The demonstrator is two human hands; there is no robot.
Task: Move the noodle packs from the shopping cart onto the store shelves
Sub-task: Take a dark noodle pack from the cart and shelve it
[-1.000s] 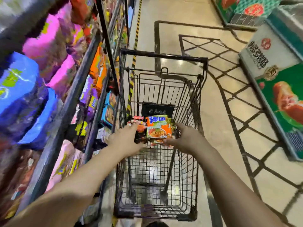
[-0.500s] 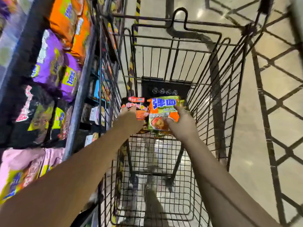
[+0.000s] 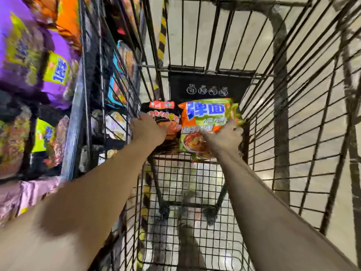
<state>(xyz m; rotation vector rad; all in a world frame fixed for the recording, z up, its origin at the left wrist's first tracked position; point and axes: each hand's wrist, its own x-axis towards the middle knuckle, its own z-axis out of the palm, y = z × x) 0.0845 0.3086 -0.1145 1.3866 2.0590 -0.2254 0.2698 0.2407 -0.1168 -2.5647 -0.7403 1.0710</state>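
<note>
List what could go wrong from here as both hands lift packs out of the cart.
1. The right hand seems to pinch the green pack only at its lower right part; it could slip or tear on lifting.
2. The left hand covers the dark pack, which lies close to the cart wall; it might snag on the wires.
3. The shelves look crowded, so placing packs may dislodge others.

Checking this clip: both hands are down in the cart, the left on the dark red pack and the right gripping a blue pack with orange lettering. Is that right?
Not quite. In the head view the right hand grips a green and orange noodle pack with blue lettering, not a blue one. The rest holds: both hands are in the cart, the left hand on the dark red pack.
</note>
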